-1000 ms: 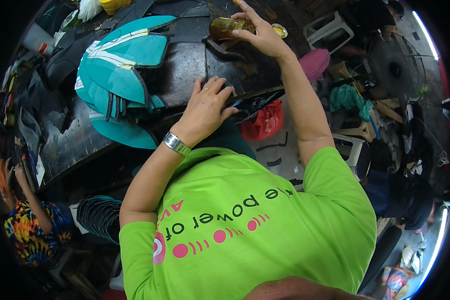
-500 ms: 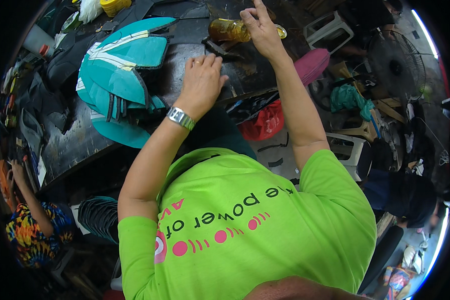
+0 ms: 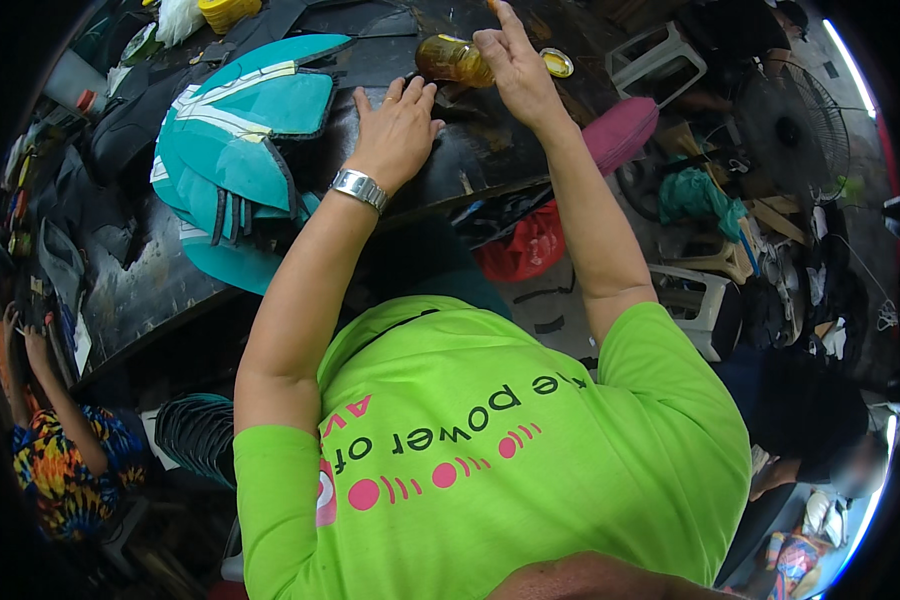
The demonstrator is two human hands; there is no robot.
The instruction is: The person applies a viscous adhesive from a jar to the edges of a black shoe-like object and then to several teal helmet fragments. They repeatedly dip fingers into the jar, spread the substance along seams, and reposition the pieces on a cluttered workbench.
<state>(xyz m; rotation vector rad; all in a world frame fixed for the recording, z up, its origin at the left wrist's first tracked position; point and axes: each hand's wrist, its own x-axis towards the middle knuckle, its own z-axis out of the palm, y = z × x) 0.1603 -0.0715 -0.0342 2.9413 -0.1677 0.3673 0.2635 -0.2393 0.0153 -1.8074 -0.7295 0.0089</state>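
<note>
My left hand (image 3: 392,130), with a metal wristwatch (image 3: 359,188) and a ring, rests on the dark worktable (image 3: 350,110), fingers spread and palm down. Its fingertips touch or nearly touch a small dark piece beside an amber glass jar (image 3: 454,62). The jar lies sideways on the table. My right hand (image 3: 518,72) is over the jar's right end, hiding part of it. One finger stretches to the upper edge, with an orange spot at its tip; the other fingers show only partly. Beyond that hand is a round, lid-like piece (image 3: 557,63). Stacked teal panels (image 3: 235,150) lie left of my left hand.
Dark sheet scraps (image 3: 90,205) cover the table's left part. A pink padded piece (image 3: 622,135) juts past the right edge, above a red bag (image 3: 525,243). A fan (image 3: 790,125) and white plastic chair (image 3: 658,62) stand right. Another person (image 3: 70,460) works at lower left.
My left hand has moved up and slightly left, its fingers spreading wider. My right hand has shifted slightly left. The person at lower left has raised a second hand into view.
</note>
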